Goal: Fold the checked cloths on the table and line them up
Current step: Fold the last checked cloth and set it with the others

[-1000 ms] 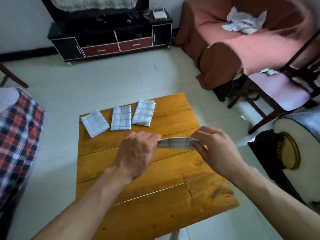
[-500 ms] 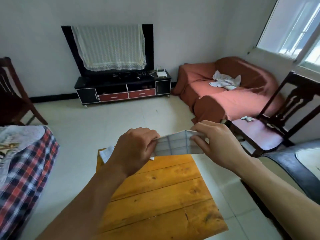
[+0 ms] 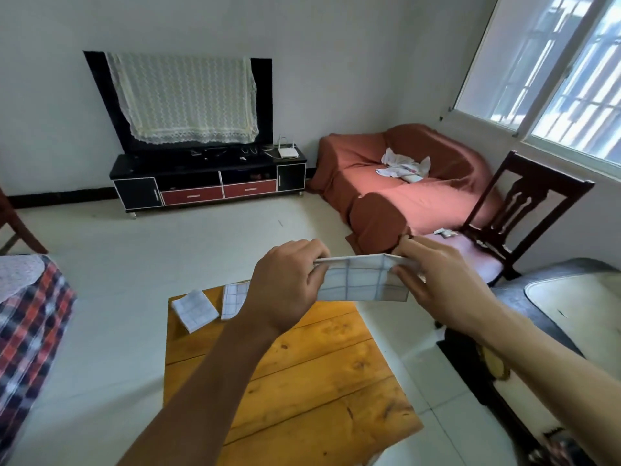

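My left hand (image 3: 285, 284) and right hand (image 3: 437, 280) pinch a folded white grid-checked cloth (image 3: 361, 279) taut above the orange wooden table (image 3: 302, 381). Two folded checked cloths (image 3: 195, 309) lie near its far left edge.

A plain white wall (image 3: 336, 62) is seen at the back of the room. The floor (image 3: 117, 264) is laid with pale tiles. A low black cabinet (image 3: 208, 183) with two red drawers is set against the wall. A television (image 3: 262, 95) is stood on it and is mostly covered by a white lace cloth (image 3: 184, 99). A sofa (image 3: 403, 190) is placed in the corner and is draped in a rust-red cover. A dark wooden chair (image 3: 524, 210) is stood beside it. Bright daylight is let in through a barred window (image 3: 554, 72) on the right.
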`<action>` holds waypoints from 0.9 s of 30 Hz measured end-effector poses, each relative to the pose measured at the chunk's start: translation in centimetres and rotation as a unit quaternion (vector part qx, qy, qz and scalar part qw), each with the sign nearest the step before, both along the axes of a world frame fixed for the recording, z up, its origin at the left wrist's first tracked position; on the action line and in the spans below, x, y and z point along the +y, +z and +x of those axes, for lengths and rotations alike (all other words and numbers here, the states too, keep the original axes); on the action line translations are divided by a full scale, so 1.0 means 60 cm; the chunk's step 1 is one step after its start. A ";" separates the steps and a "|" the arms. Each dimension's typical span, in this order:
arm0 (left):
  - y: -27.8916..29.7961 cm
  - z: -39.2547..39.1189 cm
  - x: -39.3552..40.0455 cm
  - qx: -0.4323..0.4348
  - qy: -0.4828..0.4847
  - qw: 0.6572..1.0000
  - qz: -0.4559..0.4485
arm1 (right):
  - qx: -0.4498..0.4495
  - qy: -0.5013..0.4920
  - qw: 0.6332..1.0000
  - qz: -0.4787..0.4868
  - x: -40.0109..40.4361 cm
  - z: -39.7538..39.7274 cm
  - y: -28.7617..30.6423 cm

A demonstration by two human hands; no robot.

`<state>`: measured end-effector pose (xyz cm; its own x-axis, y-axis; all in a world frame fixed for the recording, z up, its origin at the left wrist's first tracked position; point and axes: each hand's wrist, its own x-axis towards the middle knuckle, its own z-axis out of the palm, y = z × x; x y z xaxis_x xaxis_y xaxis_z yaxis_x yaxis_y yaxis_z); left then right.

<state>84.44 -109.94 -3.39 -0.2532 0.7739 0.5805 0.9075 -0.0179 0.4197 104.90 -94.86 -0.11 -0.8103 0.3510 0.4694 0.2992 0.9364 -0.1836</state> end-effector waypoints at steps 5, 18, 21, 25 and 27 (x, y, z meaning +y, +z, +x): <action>0.003 0.063 0.035 0.014 -0.031 0.999 -0.001 | -0.019 -0.073 0.997 -0.024 0.018 0.088 -0.004; 0.038 0.404 0.205 0.047 -0.139 0.989 -0.028 | 0.044 -0.194 0.976 -0.087 0.077 0.474 -0.022; 0.025 0.515 0.248 0.043 -0.160 0.985 -0.045 | 0.057 -0.223 0.968 -0.096 0.103 0.590 -0.032; -0.009 0.646 0.295 0.061 -0.183 0.979 -0.070 | 0.063 -0.254 0.958 -0.115 0.132 0.720 -0.052; -0.022 0.689 0.317 0.058 -0.189 0.977 -0.080 | 0.068 -0.256 0.956 -0.126 0.147 0.762 -0.057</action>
